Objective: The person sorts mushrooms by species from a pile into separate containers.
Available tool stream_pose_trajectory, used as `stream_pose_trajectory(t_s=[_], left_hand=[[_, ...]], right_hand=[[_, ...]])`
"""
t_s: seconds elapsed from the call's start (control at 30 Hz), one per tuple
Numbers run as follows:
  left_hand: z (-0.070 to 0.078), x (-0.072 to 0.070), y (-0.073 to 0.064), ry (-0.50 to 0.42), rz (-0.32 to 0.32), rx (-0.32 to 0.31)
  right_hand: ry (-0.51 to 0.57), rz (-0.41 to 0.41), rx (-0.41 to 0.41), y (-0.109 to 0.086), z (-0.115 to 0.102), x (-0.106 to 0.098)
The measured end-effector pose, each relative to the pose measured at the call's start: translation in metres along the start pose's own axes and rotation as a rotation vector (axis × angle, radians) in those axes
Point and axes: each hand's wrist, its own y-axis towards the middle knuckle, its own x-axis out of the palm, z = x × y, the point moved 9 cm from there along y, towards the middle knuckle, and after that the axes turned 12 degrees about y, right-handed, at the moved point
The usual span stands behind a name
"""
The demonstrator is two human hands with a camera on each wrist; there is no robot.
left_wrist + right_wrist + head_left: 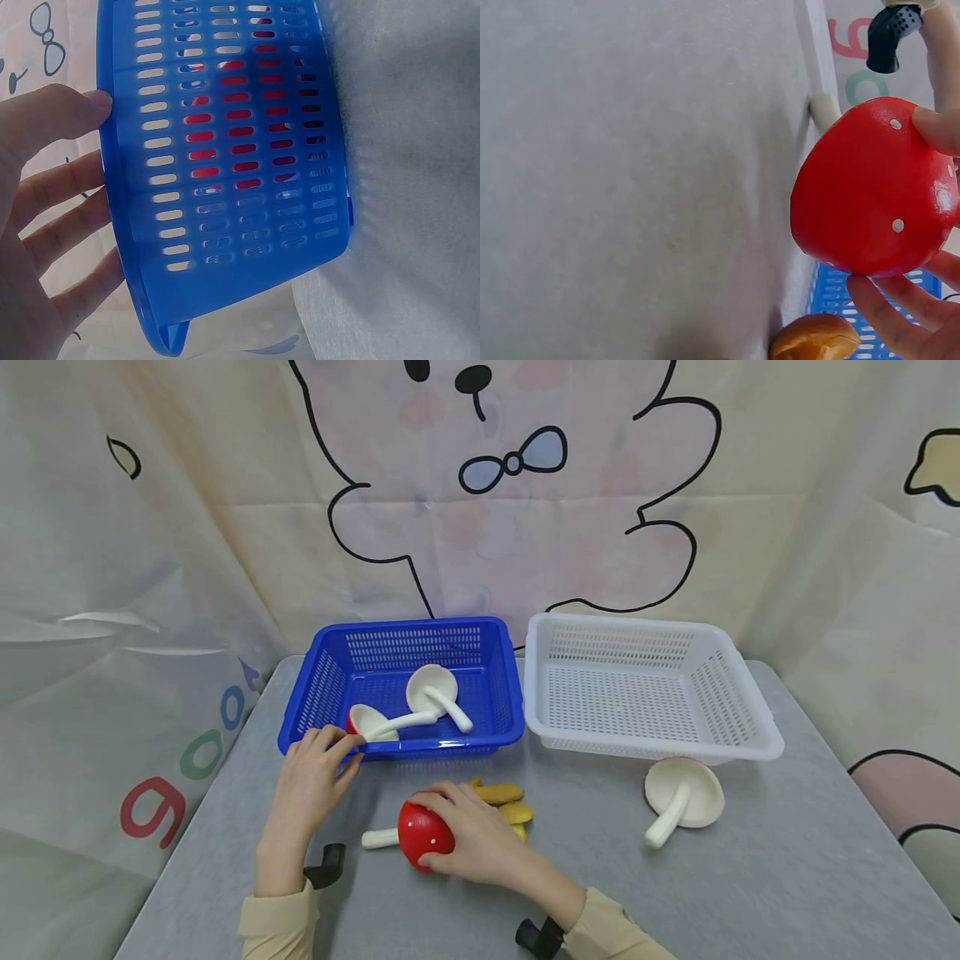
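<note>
My right hand (480, 839) grips the red, white-dotted cap of a toy mushroom (426, 837), its pale stem pointing left. In the right wrist view, fingers and thumb lie around the same cap (870, 195). At the near left of the blue basket (420, 748), my left hand (318, 777) holds the rim, thumb outside and fingers over the edge. Inside that basket lie two more toy mushrooms, one near the front (367, 720) and one farther back (431, 685), cream undersides showing. Red shows through the basket's slots in the left wrist view.
Right of the blue basket stands a white basket (652, 747). Before it, a toy mushroom (686, 793) lies underside up on the grey table (787, 877). Yellow finger-shaped pieces (501, 793), like a banana bunch, lie partly hidden behind my right hand. A printed curtain (262, 527) hangs behind.
</note>
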Motion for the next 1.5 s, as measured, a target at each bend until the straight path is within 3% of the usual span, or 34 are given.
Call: stream_pose_trajectory(t_s=[1.5], left_hand=[[0.0,0.0,-0.001,0.011,0.011,0.011]], right_hand=[[0.13,0.276,0.022,-0.019,-0.02,-0.104]])
